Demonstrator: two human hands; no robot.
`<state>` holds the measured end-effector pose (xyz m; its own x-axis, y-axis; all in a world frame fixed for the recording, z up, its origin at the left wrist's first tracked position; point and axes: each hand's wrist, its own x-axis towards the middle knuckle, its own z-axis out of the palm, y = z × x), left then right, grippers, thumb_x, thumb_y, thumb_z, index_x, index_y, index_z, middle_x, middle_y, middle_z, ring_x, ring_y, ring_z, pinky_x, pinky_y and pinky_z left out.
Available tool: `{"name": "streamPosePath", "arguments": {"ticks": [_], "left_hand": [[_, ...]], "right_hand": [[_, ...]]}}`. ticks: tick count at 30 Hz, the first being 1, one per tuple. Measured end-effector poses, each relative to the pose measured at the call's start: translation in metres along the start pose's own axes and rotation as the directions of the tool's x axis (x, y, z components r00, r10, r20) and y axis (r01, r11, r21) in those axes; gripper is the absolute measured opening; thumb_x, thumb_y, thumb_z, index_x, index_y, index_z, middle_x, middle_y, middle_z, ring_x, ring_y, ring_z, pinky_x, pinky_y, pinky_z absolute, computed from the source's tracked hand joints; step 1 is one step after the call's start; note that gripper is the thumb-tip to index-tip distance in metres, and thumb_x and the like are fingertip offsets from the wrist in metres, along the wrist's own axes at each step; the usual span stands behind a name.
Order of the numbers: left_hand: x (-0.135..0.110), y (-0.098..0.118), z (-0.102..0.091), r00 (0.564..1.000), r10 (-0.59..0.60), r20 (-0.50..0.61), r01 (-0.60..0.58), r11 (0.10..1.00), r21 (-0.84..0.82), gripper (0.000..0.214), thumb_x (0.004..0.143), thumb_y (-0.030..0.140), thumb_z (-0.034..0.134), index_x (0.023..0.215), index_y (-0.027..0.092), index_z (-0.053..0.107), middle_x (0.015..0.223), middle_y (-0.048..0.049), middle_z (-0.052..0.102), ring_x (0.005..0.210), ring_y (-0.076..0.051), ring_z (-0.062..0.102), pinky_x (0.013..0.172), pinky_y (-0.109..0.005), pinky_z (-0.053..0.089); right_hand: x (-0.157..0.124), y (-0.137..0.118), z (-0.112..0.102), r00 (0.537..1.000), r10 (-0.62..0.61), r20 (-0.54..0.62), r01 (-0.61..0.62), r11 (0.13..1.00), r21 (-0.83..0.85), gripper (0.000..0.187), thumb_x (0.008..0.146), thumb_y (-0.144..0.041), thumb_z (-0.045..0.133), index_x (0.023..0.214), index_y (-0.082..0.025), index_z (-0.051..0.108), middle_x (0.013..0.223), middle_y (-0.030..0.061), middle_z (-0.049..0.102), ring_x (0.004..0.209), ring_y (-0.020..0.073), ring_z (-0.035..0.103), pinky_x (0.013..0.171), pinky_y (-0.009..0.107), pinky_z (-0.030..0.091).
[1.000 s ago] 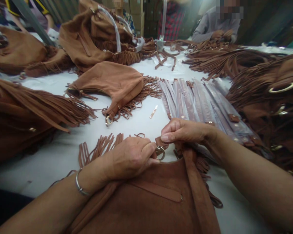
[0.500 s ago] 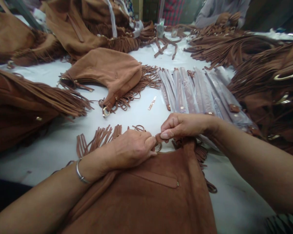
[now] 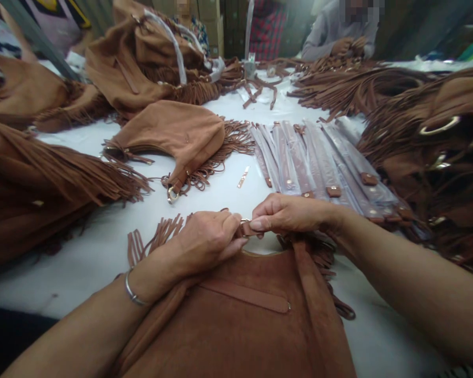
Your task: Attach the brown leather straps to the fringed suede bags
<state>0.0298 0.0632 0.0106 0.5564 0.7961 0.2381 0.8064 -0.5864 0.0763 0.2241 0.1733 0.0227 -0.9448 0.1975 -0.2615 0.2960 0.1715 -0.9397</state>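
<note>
A brown suede handbag (image 3: 240, 331) lies in front of me, with a long leather strip (image 3: 252, 298) across its face and fringe (image 3: 157, 239) beyond it. My left hand (image 3: 211, 236) is closed at the bag's upper edge, around a metal ring (image 3: 244, 222) whose lower part its fingers hide. Thumb and fingers of my right hand (image 3: 281, 214) pinch a short brown leather strap end (image 3: 250, 229). That strap end passes by the ring, between both hands; whether it runs through the ring I cannot tell.
Plastic-wrapped straps (image 3: 299, 163) lie beyond my right hand. Another fringed bag (image 3: 181, 131) and a small metallic strip (image 3: 243, 177) rest on the white table (image 3: 216, 194). Fringed bags are piled left (image 3: 35, 194) and right (image 3: 425, 152). Across the table, a person's hands (image 3: 349, 47) are at work.
The strap end has shifted left, nearer my left fingers and the ring, with my right hand following. The camera view has tilted up slightly, showing more of the far side.
</note>
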Motion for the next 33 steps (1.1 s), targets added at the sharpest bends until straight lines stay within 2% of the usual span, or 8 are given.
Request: {"name": "streamPosePath", "arguments": {"ticks": [5,10,15,19,23,27,29,33], "left_hand": [[-0.002,-0.002,-0.005,1.000,-0.011,0.004,0.011,0.983,-0.183,0.018,0.088,0.028,0.044,0.088,0.012,0.050,0.082,-0.0048,0.056,0.071,-0.015,0.052,0.064,-0.027,0.041],[-0.004,-0.003,-0.004,1.000,-0.002,-0.031,-0.006,0.970,-0.243,0.019,0.089,0.031,0.044,0.088,0.012,0.050,0.081,-0.0039,0.056,0.071,-0.015,0.050,0.063,-0.027,0.038],[-0.004,-0.006,-0.005,0.998,0.009,-0.055,-0.026,0.948,-0.316,0.020,0.090,0.030,0.043,0.093,0.012,0.050,0.079,-0.0038,0.055,0.069,-0.014,0.049,0.063,-0.026,0.038],[-0.004,-0.007,-0.006,0.997,0.023,-0.072,-0.046,0.940,-0.338,0.021,0.090,0.031,0.044,0.091,0.012,0.051,0.078,-0.0037,0.055,0.069,-0.014,0.049,0.063,-0.026,0.038],[-0.004,-0.008,-0.008,0.994,0.070,-0.083,-0.097,0.911,-0.400,0.021,0.090,0.031,0.045,0.091,0.011,0.052,0.078,-0.0039,0.055,0.070,-0.013,0.050,0.065,-0.025,0.038],[-0.005,-0.008,-0.009,0.989,0.106,-0.100,-0.141,0.876,-0.462,0.016,0.089,0.027,0.047,0.087,0.011,0.051,0.079,-0.0045,0.055,0.071,-0.012,0.048,0.066,-0.023,0.038],[-0.005,-0.008,-0.009,0.988,0.113,-0.104,-0.149,0.878,-0.454,0.016,0.089,0.027,0.048,0.086,0.012,0.050,0.079,-0.0043,0.055,0.070,-0.012,0.048,0.065,-0.024,0.037],[-0.006,-0.008,-0.009,0.980,0.170,-0.102,-0.198,0.861,-0.468,0.016,0.088,0.024,0.048,0.098,0.012,0.050,0.081,-0.0035,0.056,0.072,-0.012,0.049,0.066,-0.024,0.037]], "right_hand": [[-0.001,-0.005,0.000,0.982,0.042,-0.183,-0.001,0.976,0.216,0.042,0.084,-0.048,0.054,0.070,-0.009,0.054,0.046,-0.0059,0.029,0.040,0.0043,0.018,0.037,0.019,0.009],[0.005,-0.006,0.004,0.992,0.032,-0.125,0.002,0.966,0.260,0.043,0.083,-0.049,0.055,0.068,-0.009,0.053,0.046,-0.0062,0.029,0.039,0.0036,0.017,0.036,0.018,0.009],[0.008,-0.002,0.004,0.989,0.036,-0.141,0.005,0.959,0.282,0.045,0.081,-0.051,0.058,0.067,-0.008,0.053,0.048,-0.0055,0.030,0.041,0.0038,0.017,0.037,0.018,0.009],[0.009,0.002,0.001,0.996,0.052,-0.072,-0.029,0.955,0.294,0.046,0.080,-0.053,0.056,0.069,-0.008,0.053,0.051,-0.0040,0.034,0.040,0.0037,0.017,0.036,0.019,0.008],[0.011,0.006,-0.002,0.998,0.053,0.033,-0.061,0.938,0.340,0.047,0.078,-0.053,0.057,0.068,-0.008,0.054,0.046,-0.0054,0.030,0.037,0.0034,0.016,0.034,0.018,0.006],[0.011,0.006,-0.004,0.993,0.041,0.112,-0.080,0.927,0.367,0.042,0.077,-0.046,0.061,0.068,-0.005,0.055,0.047,-0.0033,0.038,0.035,0.0026,0.018,0.033,0.017,0.007],[0.010,0.004,-0.005,0.989,0.032,0.143,-0.080,0.934,0.349,0.041,0.076,-0.044,0.061,0.067,-0.004,0.057,0.046,-0.0029,0.039,0.034,0.0026,0.020,0.032,0.017,0.007],[0.000,-0.009,-0.002,0.982,0.070,0.174,-0.116,0.955,0.272,0.042,0.078,-0.045,0.059,0.068,-0.004,0.058,0.047,-0.0029,0.037,0.036,0.0036,0.023,0.034,0.017,0.011]]}}
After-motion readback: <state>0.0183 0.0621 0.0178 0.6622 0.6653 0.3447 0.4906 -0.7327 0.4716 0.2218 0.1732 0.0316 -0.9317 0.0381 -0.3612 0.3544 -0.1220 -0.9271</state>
